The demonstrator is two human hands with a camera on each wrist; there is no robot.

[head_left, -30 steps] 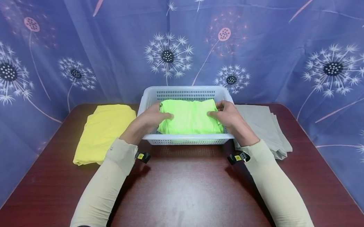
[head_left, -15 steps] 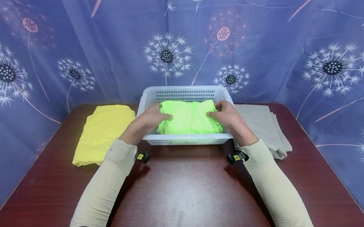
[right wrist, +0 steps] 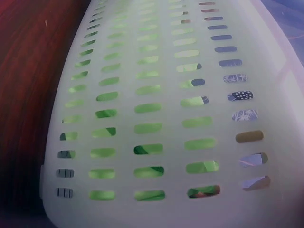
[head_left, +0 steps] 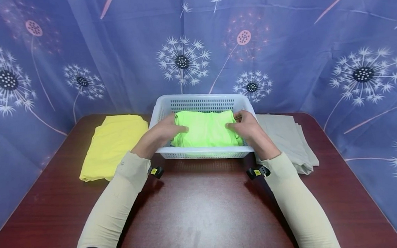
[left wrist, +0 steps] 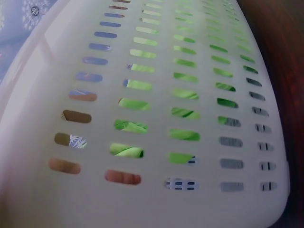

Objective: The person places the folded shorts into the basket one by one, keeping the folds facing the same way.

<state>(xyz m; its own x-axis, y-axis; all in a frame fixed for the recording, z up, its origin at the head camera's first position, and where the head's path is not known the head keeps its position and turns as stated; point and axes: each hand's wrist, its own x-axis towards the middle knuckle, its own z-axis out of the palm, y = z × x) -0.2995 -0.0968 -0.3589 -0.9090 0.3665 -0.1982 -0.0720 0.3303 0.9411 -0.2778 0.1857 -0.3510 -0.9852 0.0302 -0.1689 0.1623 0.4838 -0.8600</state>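
A folded bright green cloth [head_left: 207, 129] lies inside a white plastic basket [head_left: 207, 150] with slotted walls. My left hand [head_left: 166, 129] grips the cloth's left end, thumb on top and the fingers hidden behind it. At the right end my right hand [head_left: 248, 124] holds it the same way, thumb on top, fingers behind the edge. Both wrists reach over the front rim. In the left wrist view the basket wall [left wrist: 156, 114] fills the picture, green showing through its slots. The right wrist view likewise shows the wall [right wrist: 152, 118] with green cloth behind it.
A folded yellow cloth [head_left: 116, 144] lies left of the basket, and a folded grey cloth [head_left: 288, 137] lies to its right, partly behind my right arm. All stand on a dark red wooden table [head_left: 203, 207]. A blue curtain [head_left: 129, 48] with dandelion prints hangs behind.
The green cloth's far edge sits very slightly lower in the basket than a second ago. Both hands keep their hold and have hardly moved.
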